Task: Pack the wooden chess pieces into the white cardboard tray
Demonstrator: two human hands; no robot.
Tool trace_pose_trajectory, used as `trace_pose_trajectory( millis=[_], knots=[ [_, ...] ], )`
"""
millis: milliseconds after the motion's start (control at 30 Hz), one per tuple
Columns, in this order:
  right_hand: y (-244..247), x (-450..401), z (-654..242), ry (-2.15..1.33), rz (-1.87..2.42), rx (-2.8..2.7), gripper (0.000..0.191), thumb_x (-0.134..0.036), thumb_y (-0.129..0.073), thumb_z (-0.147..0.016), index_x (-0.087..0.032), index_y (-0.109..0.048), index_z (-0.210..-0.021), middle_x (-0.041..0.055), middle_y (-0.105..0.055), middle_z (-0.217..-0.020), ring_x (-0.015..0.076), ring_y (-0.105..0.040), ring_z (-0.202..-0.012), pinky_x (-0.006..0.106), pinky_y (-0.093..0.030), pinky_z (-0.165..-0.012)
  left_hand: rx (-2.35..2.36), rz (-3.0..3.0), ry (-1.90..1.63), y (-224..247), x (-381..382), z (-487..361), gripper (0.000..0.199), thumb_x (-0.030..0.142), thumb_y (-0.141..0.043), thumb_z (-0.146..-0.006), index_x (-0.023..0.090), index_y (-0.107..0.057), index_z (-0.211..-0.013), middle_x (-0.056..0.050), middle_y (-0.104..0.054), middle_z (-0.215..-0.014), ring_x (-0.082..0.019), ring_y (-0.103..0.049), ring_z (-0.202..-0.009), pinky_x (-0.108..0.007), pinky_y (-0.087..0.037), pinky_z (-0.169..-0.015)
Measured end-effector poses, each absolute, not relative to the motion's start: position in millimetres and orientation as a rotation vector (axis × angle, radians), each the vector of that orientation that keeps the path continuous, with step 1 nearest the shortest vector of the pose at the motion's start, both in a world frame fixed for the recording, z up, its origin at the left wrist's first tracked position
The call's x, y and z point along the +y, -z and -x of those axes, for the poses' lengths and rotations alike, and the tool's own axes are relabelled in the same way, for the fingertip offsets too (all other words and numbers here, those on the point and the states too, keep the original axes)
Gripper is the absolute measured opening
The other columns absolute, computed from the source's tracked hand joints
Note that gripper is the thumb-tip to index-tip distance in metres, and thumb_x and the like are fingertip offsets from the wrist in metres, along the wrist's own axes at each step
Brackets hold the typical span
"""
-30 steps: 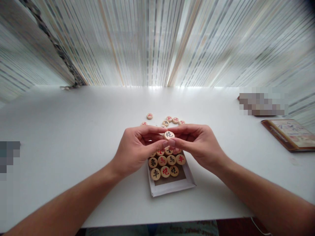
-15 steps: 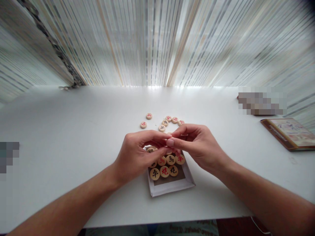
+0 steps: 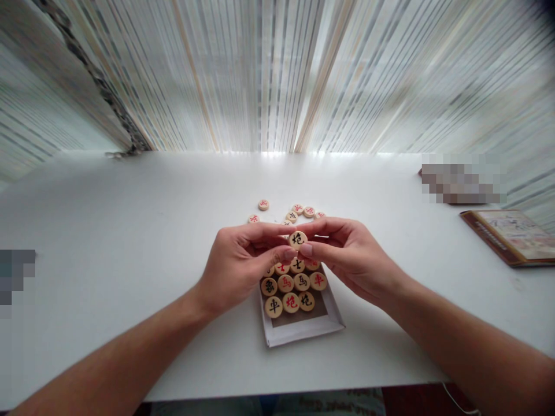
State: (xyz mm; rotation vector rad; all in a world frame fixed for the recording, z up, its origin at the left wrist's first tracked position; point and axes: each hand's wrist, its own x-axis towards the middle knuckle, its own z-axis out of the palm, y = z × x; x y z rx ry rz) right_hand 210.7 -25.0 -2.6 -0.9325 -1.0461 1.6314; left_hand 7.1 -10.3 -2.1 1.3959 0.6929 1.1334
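Note:
Between my fingertips a round wooden piece (image 3: 298, 240) with a black character faces me, above the box. My left hand (image 3: 243, 260) pinches it from the left, and my right hand (image 3: 351, 254) grips its right side. Below them lies a shallow white box (image 3: 299, 331) with several pieces in rows, marked in red or black. Its lowest row has a black piece (image 3: 273, 307), a red piece (image 3: 291, 303) and another black piece (image 3: 307, 301). My hands cover part of the box's far end.
Beyond my hands, several small pieces lie on the white table (image 3: 130, 242), among them a red-marked one (image 3: 263, 204). A brown-edged booklet (image 3: 515, 237) is at the right, with a blurred object behind it. Striped curtains (image 3: 277, 75) hang at the table's far edge.
The black-marked piece now shows its face between my fingertips, where it was hidden before. My left fingers have shifted slightly up and left, uncovering more pieces in the box.

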Motion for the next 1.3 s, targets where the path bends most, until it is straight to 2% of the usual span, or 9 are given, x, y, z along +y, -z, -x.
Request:
trace_pose_trajectory(
  millis=[233,367,567,700,900,1100,1300],
  knots=[
    [1.8,-27.3,-207.9,-1.616,0.954,-1.008,0.040,-0.014,-0.107,-0.054,-0.019,-0.082,-0.085,0.0018,-0.080,-0.081,0.0136,-0.075,-0.075,0.023,-0.063,-0.072,0.724,-1.502,-1.120,3.9,-13.0,-8.3,0.024,0.008,-0.087,-0.085,0.015,-0.087,-0.109,-0.009,-0.087,-0.103,-0.021,-0.086,-0.092,-0.019,-0.070,-0.083],
    [1.5,-27.8,-208.6,-1.582,0.994,-1.001,0.040,-0.013,-0.108,-0.050,-0.017,-0.079,-0.077,0.0001,-0.077,-0.073,0.0117,-0.072,-0.066,0.020,-0.060,-0.063,0.704,-1.526,-1.087,4.5,-13.7,-8.8,0.026,0.006,-0.085,-0.086,0.014,-0.085,-0.110,-0.009,-0.087,-0.107,-0.019,-0.086,-0.093,-0.018,-0.070,-0.083],
    [0.5,-28.3,-209.1,-1.565,0.967,-1.022,0.034,-0.017,-0.107,-0.054,-0.017,-0.079,-0.072,0.0006,-0.078,-0.070,0.0120,-0.072,-0.060,0.020,-0.059,-0.057,0.621,-1.514,-1.045,3.4,-14.5,-7.6,0.029,0.009,-0.088,-0.083,0.015,-0.082,-0.110,-0.010,-0.087,-0.108,-0.021,-0.086,-0.094,-0.023,-0.071,-0.084],
    [-2.7,-28.6,-206.5,-1.555,0.944,-1.029,0.033,-0.018,-0.108,-0.054,-0.018,-0.081,-0.073,0.0014,-0.079,-0.069,0.0132,-0.073,-0.059,0.022,-0.063,-0.057,0.651,-1.456,-1.051,2.6,-14.8,-8.5,0.029,0.017,-0.094,-0.080,0.015,-0.081,-0.106,-0.009,-0.087,-0.098,-0.024,-0.086,-0.090,-0.029,-0.073,-0.082],
    [-2.2,-31.8,-205.7,-1.431,0.862,-1.147,0.026,-0.019,-0.105,-0.063,-0.020,-0.086,-0.081,0.0029,-0.082,-0.076,0.0135,-0.076,-0.065,0.020,-0.065,-0.062,0.696,-1.404,-1.084,2.5,-15.7,-7.9,0.027,0.022,-0.098,-0.077,0.015,-0.080,-0.097,-0.007,-0.087,-0.088,-0.023,-0.086,-0.082,-0.026,-0.073,-0.075],
    [0.9,-32.7,-208.0,-1.262,0.827,-1.292,0.021,-0.022,-0.100,-0.073,-0.022,-0.087,-0.090,0.0044,-0.082,-0.082,0.0183,-0.077,-0.074,0.029,-0.068,-0.069,0.720,-1.417,-1.142,1.3,-15.4,-7.3,0.026,0.022,-0.100,-0.072,0.015,-0.083,-0.091,-0.007,-0.087,-0.091,-0.022,-0.085,-0.083,-0.027,-0.073,-0.081],
    [2.9,-28.9,-208.3,-1.198,0.770,-1.356,0.018,-0.018,-0.096,-0.078,-0.024,-0.088,-0.094,0.0050,-0.081,-0.088,0.0180,-0.077,-0.081,0.029,-0.068,-0.074,0.757,-1.479,-1.180,2.0,-11.6,-6.6,0.020,0.024,-0.097,-0.077,0.016,-0.085,-0.091,-0.008,-0.087,-0.093,-0.023,-0.085,-0.087,-0.031,-0.073,-0.085]
  ],
)
